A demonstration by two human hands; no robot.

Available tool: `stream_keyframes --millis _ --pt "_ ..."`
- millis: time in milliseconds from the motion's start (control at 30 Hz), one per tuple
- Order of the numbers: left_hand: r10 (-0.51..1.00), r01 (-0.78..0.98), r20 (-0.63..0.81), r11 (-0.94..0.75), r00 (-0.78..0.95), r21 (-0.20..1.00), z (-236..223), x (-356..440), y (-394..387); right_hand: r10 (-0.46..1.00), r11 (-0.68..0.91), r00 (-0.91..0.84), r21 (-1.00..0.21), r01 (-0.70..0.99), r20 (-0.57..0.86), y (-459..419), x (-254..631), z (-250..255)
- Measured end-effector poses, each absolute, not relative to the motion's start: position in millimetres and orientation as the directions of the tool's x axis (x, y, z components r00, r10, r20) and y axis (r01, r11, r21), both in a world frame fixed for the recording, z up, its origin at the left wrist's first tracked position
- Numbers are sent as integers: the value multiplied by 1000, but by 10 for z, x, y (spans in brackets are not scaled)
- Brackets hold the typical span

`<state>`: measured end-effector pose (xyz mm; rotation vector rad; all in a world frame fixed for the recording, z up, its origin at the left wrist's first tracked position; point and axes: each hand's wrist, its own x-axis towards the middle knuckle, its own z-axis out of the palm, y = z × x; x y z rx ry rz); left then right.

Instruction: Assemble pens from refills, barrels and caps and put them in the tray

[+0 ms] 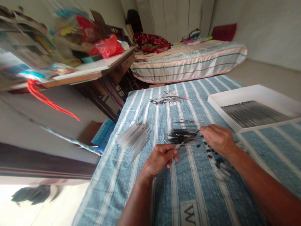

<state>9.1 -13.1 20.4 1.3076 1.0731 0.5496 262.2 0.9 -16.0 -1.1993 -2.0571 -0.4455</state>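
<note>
My left hand [162, 158] is closed around a translucent pen barrel [178, 146], whose tip points up and to the right. My right hand [218, 138] pinches a thin black pen refill [197, 133], its lower end close to the barrel; whether the two touch I cannot tell. Just beyond my hands lies a pile of black refills [180, 135]. To the left is a heap of frosted pen barrels [135, 138]. Small black plugs [208, 153] lie scattered under my right hand, with some clear and black caps [223, 168] beside its wrist.
A white box [225, 110] with rows of pens [254, 111] stands at the right. More thin sticks [168, 99] lie at the far end of the striped cloth [164, 201]. A cluttered desk [94, 70] is on the left, a bed [188, 64] behind.
</note>
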Motion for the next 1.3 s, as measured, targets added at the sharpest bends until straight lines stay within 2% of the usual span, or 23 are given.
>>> stream_keyframes --millis 567,733,833,967,1033,1100,1200,1300 --pt "804 406 -355 157 476 900 204 91 -132 535 582 -390 7 813 749 -39 2529 -135" --pt "809 406 -346 147 476 902 205 151 -162 501 664 -452 7 747 739 -180 2268 -95" --pt "828 349 -300 135 474 927 204 178 -174 465 746 -472 -45 664 749 -279 2139 -56" --pt "884 117 -194 158 425 980 225 168 -192 511 729 -359 -173 662 781 -262 2243 -5" --pt "909 5 -154 165 387 986 241 153 -203 627 652 -315 -259 712 713 -188 2398 16" --pt "920 -63 -136 170 368 983 250 144 -211 776 554 -353 -296 778 523 -113 2543 35" --pt "918 -76 -144 185 370 980 246 150 -216 888 458 -434 -209 864 151 -61 2618 45" --pt "908 -44 -167 199 385 979 232 167 -211 877 469 -476 -97 878 -60 -81 2516 18"
